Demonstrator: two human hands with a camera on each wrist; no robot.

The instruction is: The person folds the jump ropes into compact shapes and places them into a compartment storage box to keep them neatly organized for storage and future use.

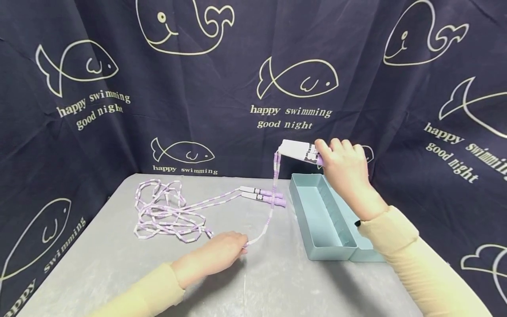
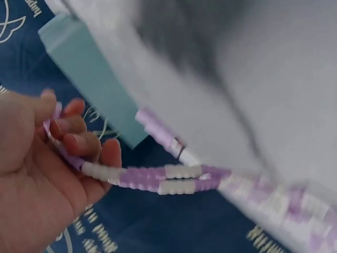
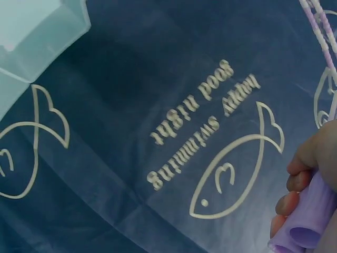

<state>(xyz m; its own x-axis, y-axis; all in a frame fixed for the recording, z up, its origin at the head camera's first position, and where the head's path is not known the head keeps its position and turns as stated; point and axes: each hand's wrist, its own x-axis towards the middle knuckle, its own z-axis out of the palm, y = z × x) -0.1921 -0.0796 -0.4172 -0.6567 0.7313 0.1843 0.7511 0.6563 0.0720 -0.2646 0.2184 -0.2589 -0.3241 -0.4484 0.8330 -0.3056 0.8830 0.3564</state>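
Presently held rope: a lilac-and-white beaded skipping rope, doubled and strung between both hands.
Right hand: raised at three o'clock in the head view, fingers curled tightly round the rope's two white-and-lilac plastic handles, which jut toward nine.
Left hand: low, between six and seven o'clock, fingers curled around the folded end.
Loose rope: a second lilac-and-white beaded rope, tangled at eight o'clock on the grey table, its paired handles pointing to three.
Box: an open, long, pale teal plastic box at four o'clock; whether the matching piece alongside is lid or tray, I cannot tell.
Step in hand: apparently straightening the doubled rope, ready to fold it shorter.
Next move: probably calls for keeping both handles together and the strands even as the fold comes up; slack might snag the loose rope's handles.
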